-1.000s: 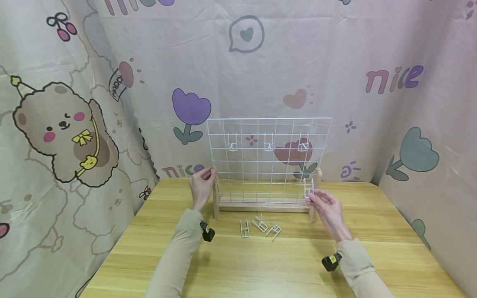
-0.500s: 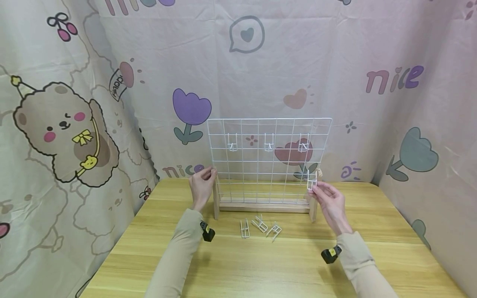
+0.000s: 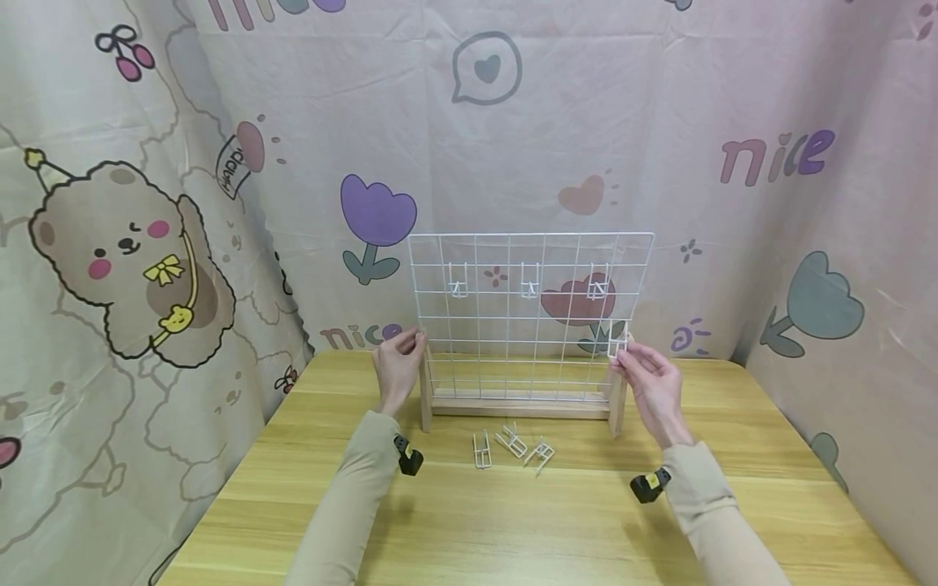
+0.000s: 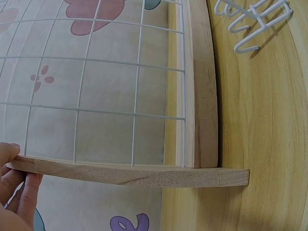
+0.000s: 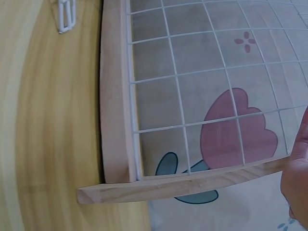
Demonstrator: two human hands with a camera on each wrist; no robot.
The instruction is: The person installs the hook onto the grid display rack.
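Observation:
A white wire grid stands upright in a wooden stand on the table. My left hand pinches the top of the stand's left post, thumb on one side and fingers on the other in the left wrist view, where the post runs along the grid's edge. Between the thumb and fingers of my right hand is a white wire hook, held upright in front of the grid's right edge by the right post. In the right wrist view only part of that hand shows; the hook is out of sight.
Three similar hooks hang in a row high on the grid, the middle one near its centre. Three loose hooks lie on the wooden table before the stand. A printed curtain hangs behind.
My right hand has raised the hook and shifted it slightly right, from the lower right of the grid to near the top of the right post. The left hand has stayed put.

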